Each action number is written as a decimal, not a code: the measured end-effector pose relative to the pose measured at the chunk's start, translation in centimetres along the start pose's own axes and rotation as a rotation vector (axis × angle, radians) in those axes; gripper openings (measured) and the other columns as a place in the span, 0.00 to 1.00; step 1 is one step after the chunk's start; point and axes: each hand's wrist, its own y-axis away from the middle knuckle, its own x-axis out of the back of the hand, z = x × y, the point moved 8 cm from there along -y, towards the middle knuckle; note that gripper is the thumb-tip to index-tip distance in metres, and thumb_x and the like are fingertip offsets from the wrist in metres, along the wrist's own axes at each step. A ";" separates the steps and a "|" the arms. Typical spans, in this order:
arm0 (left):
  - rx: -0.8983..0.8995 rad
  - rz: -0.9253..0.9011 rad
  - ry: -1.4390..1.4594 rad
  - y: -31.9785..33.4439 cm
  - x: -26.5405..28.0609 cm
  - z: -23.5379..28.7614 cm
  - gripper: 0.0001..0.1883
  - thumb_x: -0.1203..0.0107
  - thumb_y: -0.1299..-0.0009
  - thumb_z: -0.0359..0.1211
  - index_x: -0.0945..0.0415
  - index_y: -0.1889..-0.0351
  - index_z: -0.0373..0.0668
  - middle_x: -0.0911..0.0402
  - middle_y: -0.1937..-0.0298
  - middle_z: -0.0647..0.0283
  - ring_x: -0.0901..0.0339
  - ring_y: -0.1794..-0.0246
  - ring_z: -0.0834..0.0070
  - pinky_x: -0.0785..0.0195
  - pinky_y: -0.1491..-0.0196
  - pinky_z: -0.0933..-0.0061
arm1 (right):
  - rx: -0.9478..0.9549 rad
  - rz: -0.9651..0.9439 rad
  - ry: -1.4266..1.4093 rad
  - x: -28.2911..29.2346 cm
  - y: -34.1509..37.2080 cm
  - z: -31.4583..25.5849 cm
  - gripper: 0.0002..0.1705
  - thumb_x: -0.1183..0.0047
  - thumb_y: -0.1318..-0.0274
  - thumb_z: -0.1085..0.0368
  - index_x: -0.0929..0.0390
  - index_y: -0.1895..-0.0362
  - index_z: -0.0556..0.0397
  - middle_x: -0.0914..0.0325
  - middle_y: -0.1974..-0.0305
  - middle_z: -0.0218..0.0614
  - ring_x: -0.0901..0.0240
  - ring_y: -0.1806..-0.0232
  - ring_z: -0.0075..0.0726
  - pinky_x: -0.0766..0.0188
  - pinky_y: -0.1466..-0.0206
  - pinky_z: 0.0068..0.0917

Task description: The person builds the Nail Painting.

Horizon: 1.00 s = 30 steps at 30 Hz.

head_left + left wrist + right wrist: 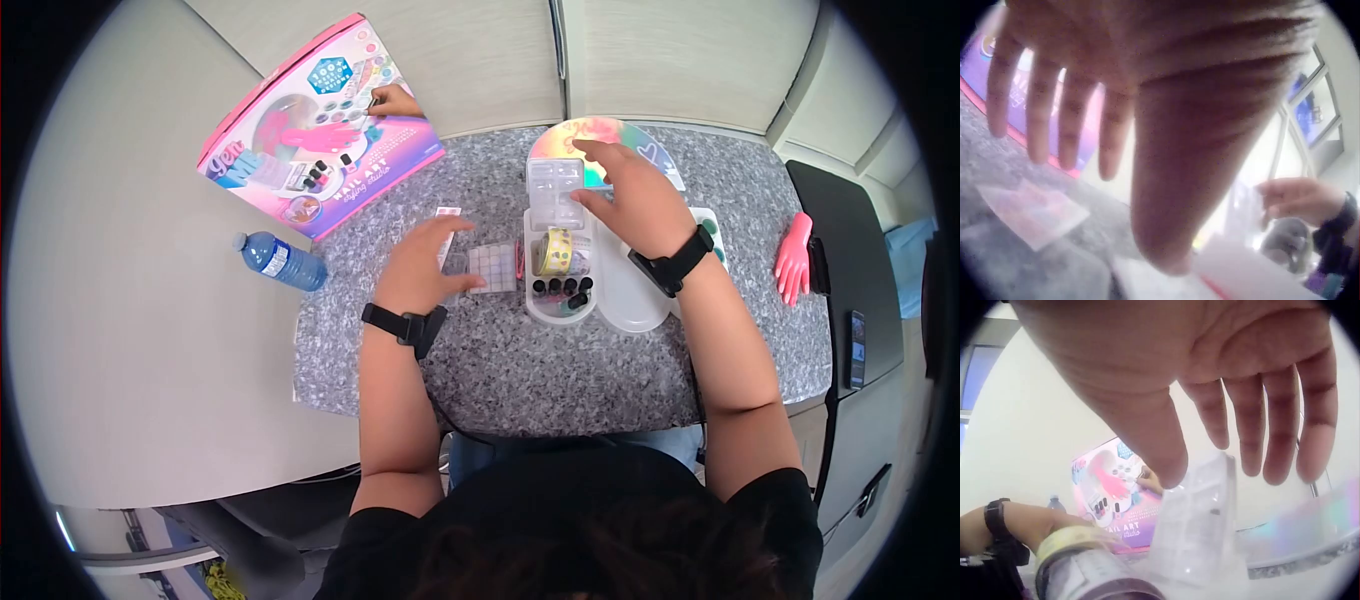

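Note:
My right hand (645, 205) hovers at a clear plastic case with compartments (550, 200), which stands in the white tray (632, 310). In the right wrist view its fingers hang spread, and the thumb tip overlaps the case's upper edge (1194, 519). Below that case sit patterned tape rolls (553, 255) and several small black-capped bottles (568, 288). My left hand (412, 268) is held over the tabletop, fingers extended and apart, nothing in them. Beside its thumb lies a flat gridded case (492, 268); a pinkish printed sheet (1032, 212) lies under its fingers.
A nail art kit box (320, 145) stands at the back left, with a water bottle (280, 260) in front of it. An iridescent arched panel (560, 148) rises behind the tray. To the right, a pink model hand (793, 262) lies near the speckled table's (560, 375) edge.

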 end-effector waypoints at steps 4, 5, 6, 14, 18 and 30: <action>-0.177 -0.161 -0.073 0.4 -1.5 3.0 0.42 0.17 0.46 0.38 0.22 0.30 0.48 0.19 0.29 0.56 0.23 0.28 0.55 0.38 0.21 0.50 | 0.123 0.114 0.007 2.1 0.2 -1.7 0.29 0.33 0.36 0.58 0.21 0.33 0.53 0.17 0.39 0.51 0.21 0.36 0.58 0.23 0.35 0.48; -0.177 -0.163 -0.076 0.4 -1.9 2.9 0.42 0.17 0.46 0.38 0.22 0.30 0.48 0.19 0.29 0.56 0.23 0.28 0.55 0.38 0.21 0.50 | 0.122 0.115 0.004 2.3 0.3 -1.8 0.29 0.33 0.36 0.58 0.21 0.33 0.53 0.17 0.39 0.51 0.21 0.36 0.58 0.23 0.35 0.48; -0.191 -0.160 -0.108 0.4 -2.5 2.5 0.43 0.19 0.44 0.39 0.24 0.28 0.48 0.18 0.30 0.56 0.23 0.28 0.55 0.42 0.19 0.46 | 0.173 0.115 0.010 2.5 0.4 -2.3 0.29 0.33 0.36 0.58 0.21 0.33 0.53 0.17 0.39 0.50 0.21 0.36 0.58 0.23 0.34 0.47; -0.146 0.102 -0.234 -0.1 0.0 4.7 0.44 0.21 0.42 0.39 0.30 0.26 0.50 0.17 0.35 0.59 0.23 0.29 0.58 0.53 0.17 0.36 | 0.265 0.112 -0.105 2.4 0.7 -4.3 0.24 0.32 0.36 0.61 0.17 0.38 0.53 0.13 0.45 0.46 0.18 0.41 0.56 0.22 0.36 0.45; -0.464 0.421 -0.282 0.6 3.3 11.2 0.42 0.21 0.44 0.37 0.27 0.29 0.51 0.17 0.34 0.62 0.23 0.30 0.59 0.51 0.18 0.36 | 0.157 0.028 -0.419 1.8 0.7 -5.3 0.23 0.32 0.37 0.64 0.15 0.38 0.52 0.11 0.53 0.44 0.13 0.53 0.48 0.18 0.48 0.38; -0.210 -0.131 -0.432 1.0 1.5 3.4 0.42 0.14 0.54 0.43 0.16 0.36 0.58 0.33 0.16 0.61 0.50 0.11 0.51 0.63 0.13 0.35 | 0.007 0.029 -0.349 0.2 0.0 -0.8 0.09 0.34 0.38 0.70 0.18 0.54 0.55 0.12 0.60 0.45 0.13 0.59 0.50 0.18 0.53 0.42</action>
